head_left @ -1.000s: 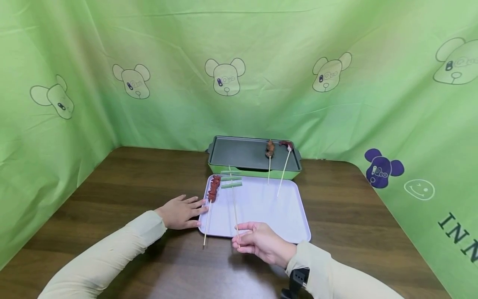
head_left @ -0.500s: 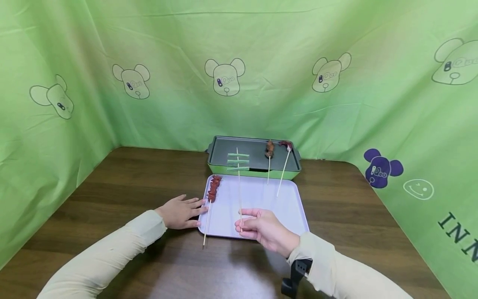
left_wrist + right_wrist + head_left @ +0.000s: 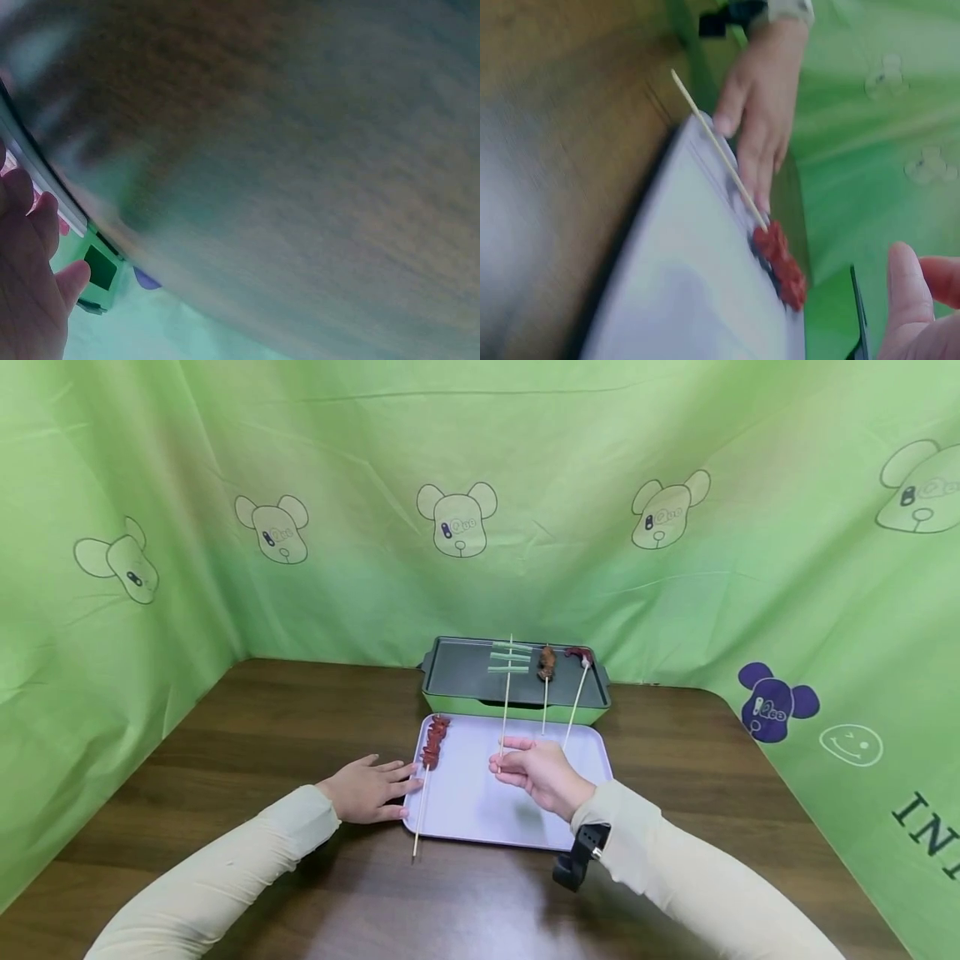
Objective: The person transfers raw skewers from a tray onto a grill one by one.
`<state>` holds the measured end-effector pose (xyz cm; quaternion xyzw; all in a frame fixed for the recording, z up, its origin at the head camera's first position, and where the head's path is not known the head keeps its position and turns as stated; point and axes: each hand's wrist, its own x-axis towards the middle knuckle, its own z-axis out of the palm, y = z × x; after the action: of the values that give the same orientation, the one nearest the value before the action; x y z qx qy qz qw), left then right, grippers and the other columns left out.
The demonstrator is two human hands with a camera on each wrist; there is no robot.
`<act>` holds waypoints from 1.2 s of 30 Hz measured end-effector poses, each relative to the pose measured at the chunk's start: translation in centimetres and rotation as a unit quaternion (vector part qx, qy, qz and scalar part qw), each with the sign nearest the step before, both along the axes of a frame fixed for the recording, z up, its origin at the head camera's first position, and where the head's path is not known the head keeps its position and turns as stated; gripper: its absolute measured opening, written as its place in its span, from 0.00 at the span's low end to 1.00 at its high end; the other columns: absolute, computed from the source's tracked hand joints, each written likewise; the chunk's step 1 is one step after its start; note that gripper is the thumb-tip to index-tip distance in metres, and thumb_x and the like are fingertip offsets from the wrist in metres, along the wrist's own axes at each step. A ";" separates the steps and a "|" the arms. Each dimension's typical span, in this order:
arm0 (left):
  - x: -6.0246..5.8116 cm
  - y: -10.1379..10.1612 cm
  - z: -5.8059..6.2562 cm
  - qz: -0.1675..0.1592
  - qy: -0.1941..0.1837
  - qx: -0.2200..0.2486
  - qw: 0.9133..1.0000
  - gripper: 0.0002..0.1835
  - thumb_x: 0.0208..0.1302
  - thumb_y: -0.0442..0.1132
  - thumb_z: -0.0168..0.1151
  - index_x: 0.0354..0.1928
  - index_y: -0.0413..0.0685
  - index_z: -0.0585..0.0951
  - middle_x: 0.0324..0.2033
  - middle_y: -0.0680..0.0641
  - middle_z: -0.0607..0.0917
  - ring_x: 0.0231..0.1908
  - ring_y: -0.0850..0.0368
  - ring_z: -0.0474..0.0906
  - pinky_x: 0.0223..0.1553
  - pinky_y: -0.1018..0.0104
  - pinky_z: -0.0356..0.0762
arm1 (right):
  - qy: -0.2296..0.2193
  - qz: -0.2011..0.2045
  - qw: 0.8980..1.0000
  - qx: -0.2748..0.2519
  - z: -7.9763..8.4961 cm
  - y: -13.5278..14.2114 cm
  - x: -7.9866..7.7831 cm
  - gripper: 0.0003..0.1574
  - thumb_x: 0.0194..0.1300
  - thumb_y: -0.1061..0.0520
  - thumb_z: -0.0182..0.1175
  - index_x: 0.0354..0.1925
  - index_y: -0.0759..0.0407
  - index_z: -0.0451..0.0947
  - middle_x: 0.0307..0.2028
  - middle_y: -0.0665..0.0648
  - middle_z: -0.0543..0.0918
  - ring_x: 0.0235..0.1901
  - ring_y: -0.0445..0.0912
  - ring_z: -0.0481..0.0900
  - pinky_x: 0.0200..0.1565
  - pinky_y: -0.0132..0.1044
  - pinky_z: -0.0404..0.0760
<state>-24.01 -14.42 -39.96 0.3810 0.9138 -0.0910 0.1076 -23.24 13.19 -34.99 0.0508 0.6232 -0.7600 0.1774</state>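
Note:
My right hand (image 3: 546, 774) pinches the lower end of a skewer's stick in the head view. Three green bean-like strips (image 3: 510, 657) sit crosswise on that skewer, overlapping the dark griddle plate (image 3: 465, 662). My left hand (image 3: 369, 790) lies flat with fingers spread, fingertips at the left rim of the pale lilac tray (image 3: 480, 810). Along that side of the tray rests a red meat skewer (image 3: 432, 745), its stick jutting past the front rim. In the right wrist view, the red meat (image 3: 781, 266) and my left hand (image 3: 763, 105) show beyond the tray.
A brown meat skewer (image 3: 547, 665) and a dark red tentacle-like skewer (image 3: 581, 657) lie on the griddle's right part, their sticks reaching over the tray. The green grill base (image 3: 457, 703) stands behind the tray on a wooden table (image 3: 300, 710). A green curtain (image 3: 337, 585) encloses the table.
My right hand has carried the green-strip skewer up and rightward, from above the tray to over the griddle, beside the brown meat. The left hand stays at the tray's rim.

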 end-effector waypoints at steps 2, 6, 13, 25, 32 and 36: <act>0.0 0.0 0.1 0.000 0.002 -0.003 1.000 0.31 0.71 0.60 0.44 0.71 0.56 0.65 0.70 0.48 0.63 0.68 0.49 0.60 0.64 0.43 0.58 | -0.002 -0.003 1.000 0.006 0.1 0.1 -0.7 0.33 0.65 0.76 0.48 0.66 0.81 0.53 0.27 0.56 0.82 0.29 0.40 0.83 0.37 0.30 0.82; -0.1 0.0 0.5 0.000 0.003 -0.006 1.000 0.31 0.71 0.59 0.45 0.71 0.55 0.65 0.70 0.48 0.64 0.68 0.49 0.60 0.64 0.42 0.58 | -0.005 -0.010 1.000 0.015 0.1 0.0 -2.1 0.32 0.66 0.76 0.48 0.66 0.80 0.54 0.27 0.56 0.82 0.29 0.40 0.83 0.38 0.30 0.81; -0.1 0.0 0.5 -0.002 -0.001 -0.007 1.000 0.31 0.71 0.60 0.45 0.71 0.55 0.65 0.70 0.48 0.64 0.68 0.49 0.60 0.64 0.42 0.58 | 0.004 -0.031 0.999 0.015 0.2 -0.3 -4.1 0.31 0.65 0.77 0.48 0.65 0.81 0.55 0.27 0.57 0.82 0.28 0.40 0.82 0.37 0.30 0.81; -0.1 0.0 0.2 0.002 -0.003 -0.004 1.000 0.31 0.71 0.60 0.45 0.71 0.56 0.65 0.70 0.48 0.63 0.68 0.48 0.60 0.64 0.42 0.57 | -0.011 -0.053 0.996 0.066 0.5 -0.7 -6.6 0.29 0.65 0.75 0.51 0.64 0.78 0.61 0.30 0.60 0.82 0.27 0.42 0.82 0.33 0.29 0.82; 0.1 0.2 -0.1 0.004 -0.013 0.007 1.000 0.31 0.71 0.60 0.44 0.71 0.56 0.64 0.70 0.48 0.63 0.68 0.48 0.60 0.64 0.42 0.57 | -0.018 -0.056 0.995 0.079 0.3 -0.4 -7.2 0.28 0.63 0.77 0.51 0.62 0.79 0.62 0.40 0.71 0.81 0.27 0.43 0.82 0.32 0.30 0.82; 0.0 0.1 0.0 0.007 -0.009 0.009 1.000 0.31 0.71 0.60 0.45 0.71 0.56 0.64 0.70 0.49 0.63 0.68 0.49 0.60 0.64 0.42 0.57 | -0.011 -0.044 0.996 0.082 0.5 -0.1 -7.5 0.29 0.63 0.77 0.51 0.63 0.80 0.60 0.29 0.60 0.80 0.26 0.43 0.82 0.31 0.29 0.82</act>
<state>-24.06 -14.28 -39.92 0.3761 0.9163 -0.0783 0.1127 -30.72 13.06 -34.49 0.1012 0.6785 -0.7128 0.1462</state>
